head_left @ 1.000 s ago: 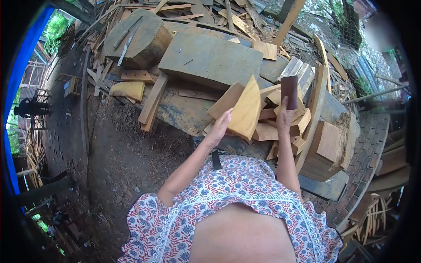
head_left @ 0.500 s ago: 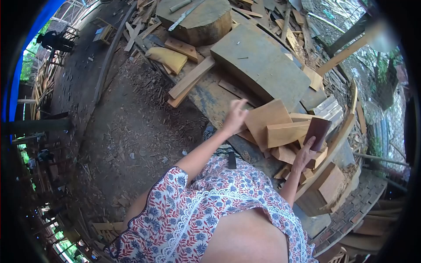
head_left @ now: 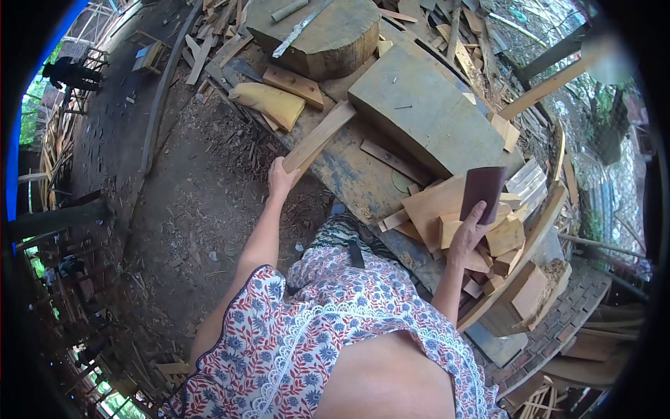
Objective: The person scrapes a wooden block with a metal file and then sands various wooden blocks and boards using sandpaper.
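My left hand [head_left: 280, 179] is at the near end of a long wooden strip [head_left: 319, 137], its fingers closed round that end. The strip's far end lies by the corner of a large grey block [head_left: 426, 105]. In my right hand [head_left: 469, 234] is a dark reddish-brown flat piece [head_left: 482, 193], held upright over a heap of cut wood blocks [head_left: 426, 213]. A yellow cloth-like bundle [head_left: 269, 103] lies beyond my left hand, beside a short wooden board [head_left: 294, 85].
A round stump [head_left: 314, 42] bears a metal strip [head_left: 301, 29] and a short rod. A nail lies on the grey block. Curved planks and a big wood block [head_left: 523, 297] stand at the right. A dark-clothed person [head_left: 72, 74] is far off at upper left.
My left hand has moved left from the wood heap to the long strip and taken hold of its end. My right hand has raised the dark piece slightly and shifted it left.
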Tool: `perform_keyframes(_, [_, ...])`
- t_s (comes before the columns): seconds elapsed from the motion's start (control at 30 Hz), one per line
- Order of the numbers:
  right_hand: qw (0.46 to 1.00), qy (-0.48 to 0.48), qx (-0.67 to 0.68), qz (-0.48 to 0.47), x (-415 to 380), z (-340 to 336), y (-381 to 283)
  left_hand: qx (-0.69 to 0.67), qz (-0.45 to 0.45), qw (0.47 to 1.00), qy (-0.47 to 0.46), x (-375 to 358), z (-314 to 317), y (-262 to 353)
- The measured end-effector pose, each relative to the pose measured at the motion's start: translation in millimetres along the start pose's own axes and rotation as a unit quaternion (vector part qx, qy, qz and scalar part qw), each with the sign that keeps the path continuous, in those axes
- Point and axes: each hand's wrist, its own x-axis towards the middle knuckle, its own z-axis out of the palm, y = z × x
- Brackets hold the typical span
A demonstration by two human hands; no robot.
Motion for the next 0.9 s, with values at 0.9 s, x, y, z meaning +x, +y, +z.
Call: perform_keyframes(0.9, [0.973,-0.149,-0.169,0.052,-1.5,128.8,60.8,-0.498,0.216,0.818,-0.191,1.2,-166.3,203.0])
